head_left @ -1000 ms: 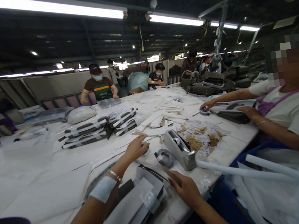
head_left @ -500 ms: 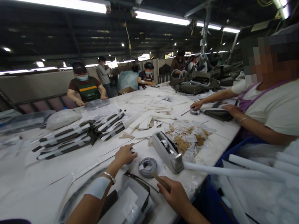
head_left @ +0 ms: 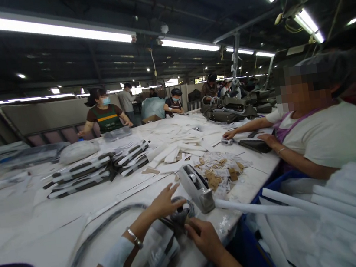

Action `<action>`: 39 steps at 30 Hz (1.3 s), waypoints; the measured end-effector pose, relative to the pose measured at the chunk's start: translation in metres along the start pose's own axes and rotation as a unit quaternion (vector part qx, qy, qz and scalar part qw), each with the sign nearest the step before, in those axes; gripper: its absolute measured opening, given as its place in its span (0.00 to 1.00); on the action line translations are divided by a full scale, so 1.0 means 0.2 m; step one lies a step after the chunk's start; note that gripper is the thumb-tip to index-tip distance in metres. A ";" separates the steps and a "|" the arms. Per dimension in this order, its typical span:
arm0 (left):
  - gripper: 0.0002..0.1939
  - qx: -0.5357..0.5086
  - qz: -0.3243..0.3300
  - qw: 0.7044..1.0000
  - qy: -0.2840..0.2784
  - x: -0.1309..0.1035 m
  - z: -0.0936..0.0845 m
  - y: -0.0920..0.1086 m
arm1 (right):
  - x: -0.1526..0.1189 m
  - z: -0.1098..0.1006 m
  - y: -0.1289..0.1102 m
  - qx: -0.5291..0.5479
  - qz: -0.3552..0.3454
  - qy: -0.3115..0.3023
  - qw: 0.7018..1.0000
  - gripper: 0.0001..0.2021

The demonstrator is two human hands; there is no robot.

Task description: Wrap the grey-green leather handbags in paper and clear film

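Note:
My left hand is over the table with its fingers spread, just left of a grey tape dispenser. Partly under its thumb lies a coiled grey roll. Close by on the right, my right hand has thumb and fingers pinched beside a dark strap end; what they hold is blurred. Below both hands rests a dark bag piece wrapped in white sheet and clear plastic. A curved, wrapped handle arches out to its left.
Paper tags are heaped beyond the dispenser. Wrapped dark pieces lie stacked at the left. A blue bin with white foam tubes stands at the right. A co-worker works there; other people are across the table.
My left hand has moved right and opened over the coiled roll. My right hand has brought the brown strip toward the dark strap end. The view has tilted up slightly.

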State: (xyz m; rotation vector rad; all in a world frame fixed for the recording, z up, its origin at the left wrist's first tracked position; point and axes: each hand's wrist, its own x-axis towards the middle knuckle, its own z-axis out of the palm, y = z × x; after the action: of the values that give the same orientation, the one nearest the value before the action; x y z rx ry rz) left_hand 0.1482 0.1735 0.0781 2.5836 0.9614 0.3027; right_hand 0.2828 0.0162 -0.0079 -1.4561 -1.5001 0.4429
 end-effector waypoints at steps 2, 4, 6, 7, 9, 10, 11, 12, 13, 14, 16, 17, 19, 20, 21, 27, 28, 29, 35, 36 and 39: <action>0.39 -0.003 -0.031 0.998 0.058 -0.08 -0.12 -0.09 | 0.00 -0.02 -0.01 0.022 0.003 -0.001 1.000 0.19; 0.33 -0.001 -0.084 0.990 0.112 -0.22 -0.26 -0.23 | 0.00 -0.04 -0.01 0.043 0.019 0.001 0.999 0.21; 0.28 0.011 -0.165 0.973 0.161 -0.42 -0.37 -0.41 | -0.01 -0.05 -0.02 0.064 0.056 0.005 0.996 0.22; 0.26 0.020 -0.212 0.960 0.182 -0.53 -0.42 -0.50 | -0.02 -0.05 -0.02 0.074 0.078 0.007 0.994 0.23; 0.23 0.037 -0.302 0.930 0.209 -0.77 -0.47 -0.65 | -0.05 -0.04 -0.04 0.102 0.117 0.008 0.988 0.25; 0.21 0.042 -0.340 0.915 0.213 -0.88 -0.47 -0.71 | -0.06 -0.03 -0.06 0.121 0.134 0.008 0.983 0.26; 0.20 0.045 -0.370 0.903 0.211 -0.97 -0.46 -0.76 | -0.07 -0.03 -0.07 0.142 0.152 0.006 0.978 0.26; 0.19 0.043 -0.394 0.895 0.204 -1.05 -0.44 -0.79 | -0.09 -0.02 -0.09 0.164 0.171 0.000 0.971 0.26; 0.19 0.039 -0.411 0.890 0.193 -1.11 -0.41 -0.82 | -0.10 0.00 -0.12 0.190 0.189 -0.006 0.963 0.26; 0.18 0.034 -0.420 0.889 0.180 -1.15 -0.37 -0.84 | -0.11 0.01 -0.14 0.218 0.205 -0.011 0.954 0.25; 0.18 0.023 -0.425 0.891 0.158 -1.19 -0.30 -0.86 | -0.12 0.03 -0.19 0.284 0.232 -0.034 0.930 0.23; 0.18 0.021 -0.422 0.893 0.151 -1.20 -0.27 -0.86 | -0.12 0.05 -0.21 0.316 0.243 -0.046 0.916 0.22; 0.16 0.024 -0.414 0.898 0.148 -1.19 -0.23 -0.87 | -0.12 0.08 -0.23 0.355 0.259 -0.062 0.896 0.21; 0.15 0.028 -0.409 0.900 0.149 -1.18 -0.22 -0.88 | -0.11 0.09 -0.24 0.360 0.264 -0.062 0.893 0.21; 0.12 0.031 -0.404 0.902 0.150 -1.18 -0.22 -0.88 | -0.10 0.10 -0.24 0.360 0.264 -0.057 0.893 0.21; 0.16 0.039 -0.381 0.911 0.156 -1.18 -0.25 -0.92 | 0.00 0.10 -0.22 0.337 0.220 -0.038 0.914 0.24; 0.21 0.041 -0.381 0.910 0.159 -1.18 -0.26 -0.92 | 0.01 0.09 -0.23 0.334 0.217 -0.027 0.917 0.25; 0.25 0.045 -0.381 0.909 0.162 -1.18 -0.27 -0.91 | 0.03 0.07 -0.23 0.333 0.215 -0.017 0.918 0.26; 0.33 0.034 -0.380 0.915 0.134 -1.14 -0.27 -0.91 | 0.10 -0.07 -0.21 0.326 0.227 0.021 0.918 0.25; 0.32 0.027 -0.383 0.914 0.131 -1.14 -0.27 -0.91 | 0.08 -0.09 -0.22 0.318 0.226 0.028 0.920 0.25; 0.28 0.005 -0.404 0.905 0.137 -1.16 -0.27 -0.92 | -0.01 -0.09 -0.25 0.296 0.222 0.031 0.928 0.24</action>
State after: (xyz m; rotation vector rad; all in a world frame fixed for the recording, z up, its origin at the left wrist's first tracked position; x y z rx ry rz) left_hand -0.1488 0.1621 0.0350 1.9379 2.0130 0.4187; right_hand 0.2677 -0.0032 0.0398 -1.2829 -0.8563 1.0180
